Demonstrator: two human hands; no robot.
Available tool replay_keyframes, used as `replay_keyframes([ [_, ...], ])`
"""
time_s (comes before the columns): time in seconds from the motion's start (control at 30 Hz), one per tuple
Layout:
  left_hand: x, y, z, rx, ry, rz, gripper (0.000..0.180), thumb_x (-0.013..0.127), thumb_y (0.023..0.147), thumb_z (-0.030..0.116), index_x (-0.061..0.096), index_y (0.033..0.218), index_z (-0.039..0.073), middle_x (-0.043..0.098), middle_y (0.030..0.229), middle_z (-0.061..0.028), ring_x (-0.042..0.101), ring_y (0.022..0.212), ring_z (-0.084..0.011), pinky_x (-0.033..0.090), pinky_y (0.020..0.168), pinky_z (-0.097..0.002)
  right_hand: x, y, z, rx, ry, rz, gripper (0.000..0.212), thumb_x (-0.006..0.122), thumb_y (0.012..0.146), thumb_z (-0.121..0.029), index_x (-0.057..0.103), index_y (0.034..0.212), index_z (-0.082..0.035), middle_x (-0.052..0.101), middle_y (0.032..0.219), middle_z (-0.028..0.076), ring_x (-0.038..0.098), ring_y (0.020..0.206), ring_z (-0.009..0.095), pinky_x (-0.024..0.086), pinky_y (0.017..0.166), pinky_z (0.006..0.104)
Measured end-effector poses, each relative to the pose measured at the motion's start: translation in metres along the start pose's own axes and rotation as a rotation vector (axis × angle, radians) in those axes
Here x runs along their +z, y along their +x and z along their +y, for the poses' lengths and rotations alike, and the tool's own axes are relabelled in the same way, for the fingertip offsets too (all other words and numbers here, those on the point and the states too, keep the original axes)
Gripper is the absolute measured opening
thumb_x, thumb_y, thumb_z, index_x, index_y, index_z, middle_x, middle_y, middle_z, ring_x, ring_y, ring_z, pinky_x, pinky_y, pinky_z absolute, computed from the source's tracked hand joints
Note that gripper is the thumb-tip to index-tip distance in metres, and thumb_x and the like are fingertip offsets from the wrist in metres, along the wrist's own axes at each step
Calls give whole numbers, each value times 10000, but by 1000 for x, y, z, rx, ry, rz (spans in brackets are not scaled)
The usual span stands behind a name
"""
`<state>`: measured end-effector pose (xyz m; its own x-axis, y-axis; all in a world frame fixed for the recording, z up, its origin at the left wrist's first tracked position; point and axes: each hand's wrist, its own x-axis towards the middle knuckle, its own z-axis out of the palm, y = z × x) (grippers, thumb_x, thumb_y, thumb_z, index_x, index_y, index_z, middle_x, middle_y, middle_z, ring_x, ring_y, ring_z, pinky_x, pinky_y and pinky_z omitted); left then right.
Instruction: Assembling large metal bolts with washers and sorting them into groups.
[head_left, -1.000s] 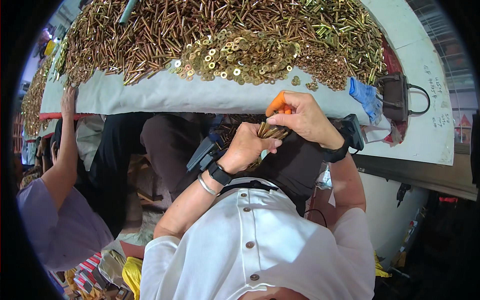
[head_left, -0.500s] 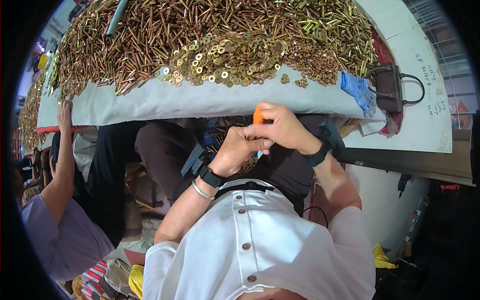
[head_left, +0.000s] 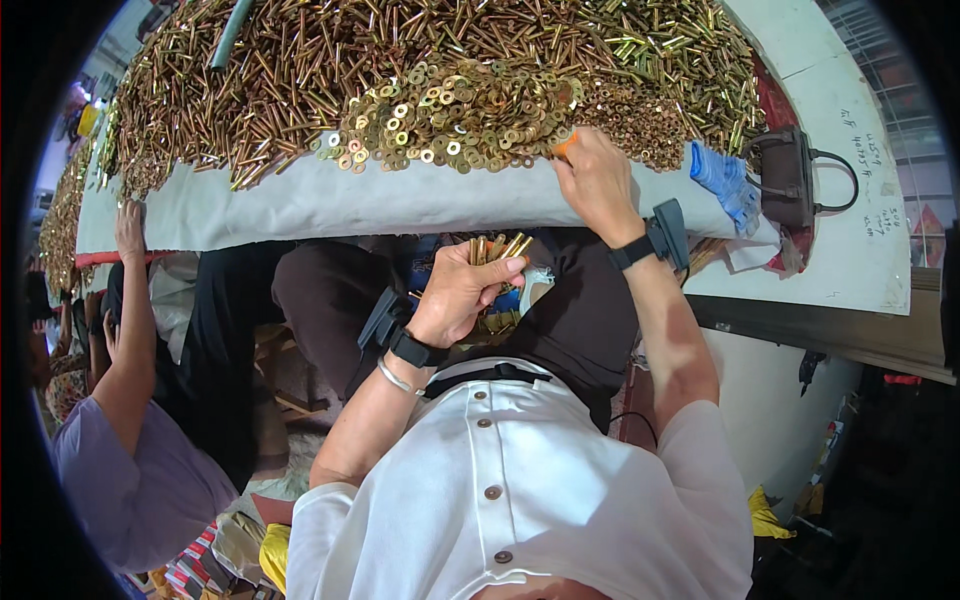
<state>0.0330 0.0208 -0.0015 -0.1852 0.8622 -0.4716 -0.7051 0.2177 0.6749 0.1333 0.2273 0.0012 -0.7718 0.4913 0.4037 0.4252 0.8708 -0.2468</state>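
Over my lap, my left hand [head_left: 463, 292] is closed round a bunch of brass-coloured bolts [head_left: 508, 246], whose ends stick out past the thumb and fingers. My right hand [head_left: 598, 180] reaches the near edge of a heap of flat metal washers [head_left: 465, 125], fingers curled down where they meet small nuts [head_left: 630, 130]. Something orange [head_left: 567, 146], seemingly a finger cover, shows at its fingertips. Whatever those fingers pinch is hidden. Below my left hand, more bolts [head_left: 497, 322] lie in a container between my legs, mostly hidden.
A great pile of bolts [head_left: 300, 80] covers the cloth-topped table [head_left: 300, 205], with a green tube [head_left: 232, 35] on it. At right lie a blue glove [head_left: 725, 183] and a dark handbag [head_left: 783, 172]. On the left, a co-worker's hand [head_left: 130, 230] touches the table edge.
My hands were together over my lap. The right has moved forward and right to the washers and nuts; the left has stayed low, turned so its bunch of bolts shows.
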Motion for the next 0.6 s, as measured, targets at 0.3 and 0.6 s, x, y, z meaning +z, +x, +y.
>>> replay_keyframes([
  [0.3,0,8,-5,0,-39,11,152,694,843,102,640,916,-21,661,758,-83,393,464,-33,295,431,-165,-12,-31,-4,66,136,185,55,680,737,-57,663,749,-6,548,736,93,565,667,262,457,595,351],
  [0.6,6,9,-4,54,-69,19,135,673,859,98,652,936,-10,665,757,-73,402,465,-32,301,431,-167,-31,-54,-66,446,882,-43,98,631,833,-24,692,889,29,634,752,50,563,615,77,428,538,227],
])
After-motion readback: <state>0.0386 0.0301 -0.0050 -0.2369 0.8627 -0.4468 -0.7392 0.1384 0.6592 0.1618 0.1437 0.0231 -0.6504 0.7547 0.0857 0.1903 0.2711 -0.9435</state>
